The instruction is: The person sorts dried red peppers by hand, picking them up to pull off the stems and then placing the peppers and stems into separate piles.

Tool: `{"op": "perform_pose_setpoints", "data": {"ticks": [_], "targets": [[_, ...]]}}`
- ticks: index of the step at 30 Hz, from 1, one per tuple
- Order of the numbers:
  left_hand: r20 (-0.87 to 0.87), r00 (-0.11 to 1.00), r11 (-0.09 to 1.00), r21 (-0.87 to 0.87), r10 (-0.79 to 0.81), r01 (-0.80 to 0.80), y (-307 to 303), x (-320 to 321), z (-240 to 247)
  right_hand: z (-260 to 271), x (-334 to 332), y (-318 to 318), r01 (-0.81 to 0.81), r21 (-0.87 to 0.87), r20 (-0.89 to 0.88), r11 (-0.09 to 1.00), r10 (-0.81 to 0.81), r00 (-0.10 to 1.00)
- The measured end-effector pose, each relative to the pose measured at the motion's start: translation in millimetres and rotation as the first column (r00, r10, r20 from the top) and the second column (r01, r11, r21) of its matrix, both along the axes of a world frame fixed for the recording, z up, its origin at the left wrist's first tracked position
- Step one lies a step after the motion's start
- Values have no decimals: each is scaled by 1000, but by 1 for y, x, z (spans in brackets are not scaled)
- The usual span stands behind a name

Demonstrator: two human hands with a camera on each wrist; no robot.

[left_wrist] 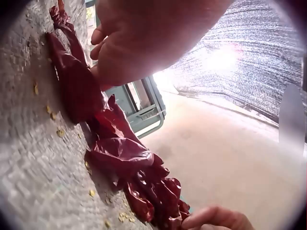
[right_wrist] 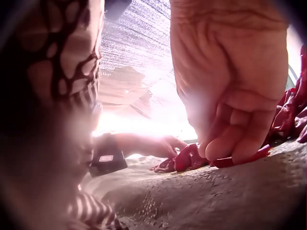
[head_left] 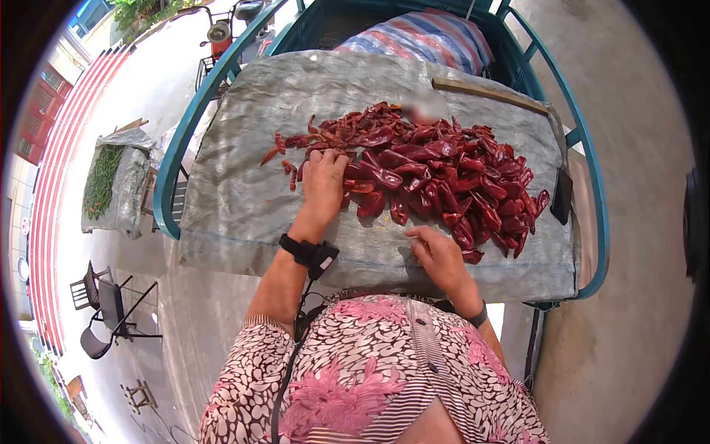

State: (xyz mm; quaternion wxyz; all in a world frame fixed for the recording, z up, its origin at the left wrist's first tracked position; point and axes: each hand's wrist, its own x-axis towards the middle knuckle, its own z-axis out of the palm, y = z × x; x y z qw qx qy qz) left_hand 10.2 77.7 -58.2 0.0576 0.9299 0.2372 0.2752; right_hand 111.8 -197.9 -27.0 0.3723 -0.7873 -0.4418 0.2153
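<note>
A heap of dried red chili peppers (head_left: 451,177) lies spread over a grey woven sheet (head_left: 244,222). At the heap's left edge is my left hand (head_left: 323,180), its fingers bent down at the peppers. In the left wrist view its fingertips are right at a long dark red pepper (left_wrist: 76,88); their grip on it is partly hidden. My right hand (head_left: 441,263) hangs low over the sheet at the heap's front edge, fingers loosely curled. Behind its fingertips in the right wrist view lies a red pepper piece (right_wrist: 242,159), and nothing shows held.
A teal cart rail (head_left: 174,163) frames the sheet. Near the right edge lies a dark phone (head_left: 562,196); a wooden strip (head_left: 492,96) lies at the back. Farther back is a striped bag (head_left: 421,41). Green peppers (head_left: 103,181) lie on a stand at left, near a chair (head_left: 111,311).
</note>
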Motion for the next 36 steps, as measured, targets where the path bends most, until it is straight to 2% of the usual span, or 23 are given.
{"op": "perform_pose_setpoints", "data": {"ticks": [1, 2, 5, 8, 11, 12, 15, 16, 18, 19, 21, 22, 25, 26, 29, 31, 33, 35, 36], "targets": [[-11, 1000, 1000, -4, 3, -3, 2, 1, 3, 1, 0, -2, 14, 1, 5, 1000, -14, 1000], [48, 999, 999, -27, -15, 16, 2, -3, 5, 1, -1, -4, 28, 1, 10, 1000, -28, 1000], [84, 993, 986, -144, -77, 89, -14, -21, 40, 2, 0, -2, 108, 44, -96, 993, -103, 990], [88, 976, 911, -352, -198, 216, -36, -33, 51, 21, -5, 15, 178, 120, -243, 977, -145, 959], [201, 930, 844, -394, -308, 364, -55, -36, 53, 25, -13, 35, 224, 243, -271, 944, -156, 950], [188, 918, 833, -388, -348, 395, -59, -39, 55, 30, -16, 39, 229, 239, -312, 944, -149, 939], [142, 927, 783, -500, -348, 371, -61, -46, 53, 11, -12, 39, 129, 208, -283, 970, -67, 957], [185, 935, 628, -700, -302, 341, -61, -48, 51, 8, -11, 39, 133, 157, -298, 979, -81, 951], [155, 942, 612, -727, -296, 312, -56, -47, 50, 7, -12, 38, 138, 61, -318, 989, -111, 941], [145, 945, 608, -735, -293, 301, -51, -45, 50, 6, -12, 39, 158, 71, -262, 985, -134, 956], [146, 959, 717, -639, -244, 279, -43, -44, 48, 5, -13, 41, 197, 111, -141, 974, -181, 973], [152, 963, 768, -582, -220, 267, -38, -44, 47, 6, -8, 41, 202, 111, -152, 973, -185, 971], [61, 988, 790, -594, -140, 149, -20, -48, 46, 21, -4, 52, 166, 235, 234, 958, -221, 947], [38, 992, 844, -522, -119, 122, -14, -51, 41, 16, 2, 56, 104, 234, 338, 967, -181, 924], [25, 999, 948, -317, -28, 34, -5, -52, 37, 20, 1, 74, 67, 178, 458, 982, -143, 877], [88, 995, 975, -219, 45, -25, -10, -47, 44, 8, 7, 83, 91, 3, 491, 996, -81, 867], [131, 983, 951, -265, -125, 157, -15, -41, 36, -9, 13, 86, 105, -116, 506, 988, -32, 862], [181, 948, 915, -266, -262, 304, -32, -27, 43, -3, 9, 87, 103, 27, 484, 994, -104, 869], [198, 935, 920, -209, -293, 332, -39, -20, 45, 5, 6, 87, 103, 118, 458, 988, -146, 877]]}}
